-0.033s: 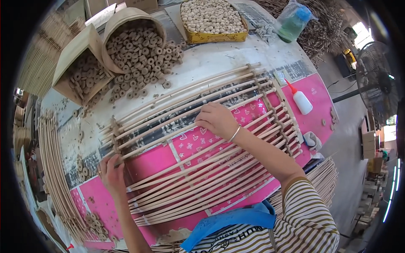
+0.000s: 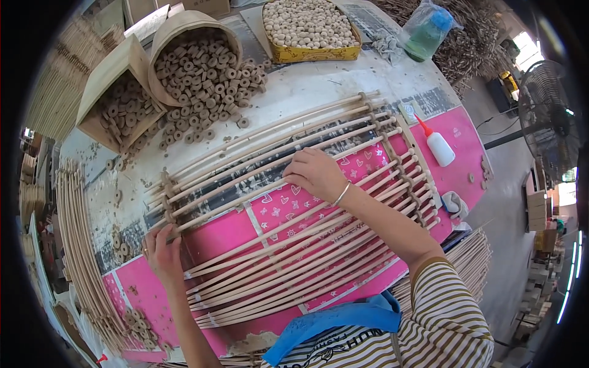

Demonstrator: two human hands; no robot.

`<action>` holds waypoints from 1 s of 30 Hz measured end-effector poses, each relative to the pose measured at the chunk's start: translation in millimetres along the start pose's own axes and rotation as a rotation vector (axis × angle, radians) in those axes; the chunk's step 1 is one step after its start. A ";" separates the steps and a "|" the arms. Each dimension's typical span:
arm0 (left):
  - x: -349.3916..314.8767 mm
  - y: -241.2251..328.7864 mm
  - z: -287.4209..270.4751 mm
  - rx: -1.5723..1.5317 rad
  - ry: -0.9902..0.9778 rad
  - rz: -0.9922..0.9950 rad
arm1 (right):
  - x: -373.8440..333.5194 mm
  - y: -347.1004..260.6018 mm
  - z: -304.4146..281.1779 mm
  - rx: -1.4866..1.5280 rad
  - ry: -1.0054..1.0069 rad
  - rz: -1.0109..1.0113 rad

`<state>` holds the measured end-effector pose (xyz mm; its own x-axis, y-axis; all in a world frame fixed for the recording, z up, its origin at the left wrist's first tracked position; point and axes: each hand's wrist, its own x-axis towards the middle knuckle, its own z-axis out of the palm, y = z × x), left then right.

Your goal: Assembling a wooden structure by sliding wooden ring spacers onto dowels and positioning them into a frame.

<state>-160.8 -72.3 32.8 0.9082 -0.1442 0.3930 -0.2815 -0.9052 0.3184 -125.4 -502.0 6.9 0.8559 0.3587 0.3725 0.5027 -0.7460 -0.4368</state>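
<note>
Long pale wooden rods (image 2: 288, 279) lie side by side across the table, their right ends set in a column of brown rings (image 2: 402, 178). At their left, a second column of brown rings (image 2: 168, 197) joins only the farther rods. My left hand (image 2: 163, 253) is closed, its fingertips pinching the left end of a wooden rod (image 2: 230, 211) just below that column. Midway along the same rod, my right hand (image 2: 316, 175) has its fingers curled round it. The nearer rods have loose left ends, close to my left wrist. What lies under my curled fingers is hidden.
Brown rings (image 2: 196, 76) spill from a round wooden tub (image 2: 161, 37) beside a box (image 2: 86, 113). A yellow tin (image 2: 316, 54) of pale beads stands at the back. Right lie a red-tipped glue bottle (image 2: 440, 149) and a fan (image 2: 552, 104); spare rods (image 2: 80, 245) lie left.
</note>
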 end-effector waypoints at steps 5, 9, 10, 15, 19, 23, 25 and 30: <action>-8.9 -9.1 -8.1 -0.021 -0.026 -0.087 | 5.2 -8.6 -2.1 0.084 0.005 -0.007; 1.1 1.6 0.4 0.010 -0.005 -0.018 | 0.6 -0.5 -14.9 0.026 -0.037 0.012; 0.0 0.9 0.0 0.033 0.003 -0.016 | 2.8 -3.5 -15.5 0.026 -0.032 -0.001; -5.6 -0.1 -8.3 0.090 0.018 -0.023 | 9.0 -13.0 -11.5 0.000 -0.033 -0.033; 5.1 -2.5 -10.7 0.064 0.006 -0.021 | 7.1 -17.6 -22.1 -0.037 0.013 0.000; 33.6 -77.2 -11.1 -0.007 0.118 -0.214 | 3.7 -24.8 -34.7 0.000 0.036 0.028; 53.6 -123.6 -9.3 0.102 0.128 -0.223 | 0.6 -32.9 -37.9 0.057 0.018 0.074; 85.1 -217.2 16.8 0.321 0.029 -0.194 | -5.8 -51.1 -42.3 0.151 -0.117 0.041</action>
<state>-17.2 105.3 -17.4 0.9248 0.0494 0.3772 0.0105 -0.9945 0.1046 -161.3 -489.7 61.7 0.8798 0.3989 0.2585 0.4723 -0.6719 -0.5705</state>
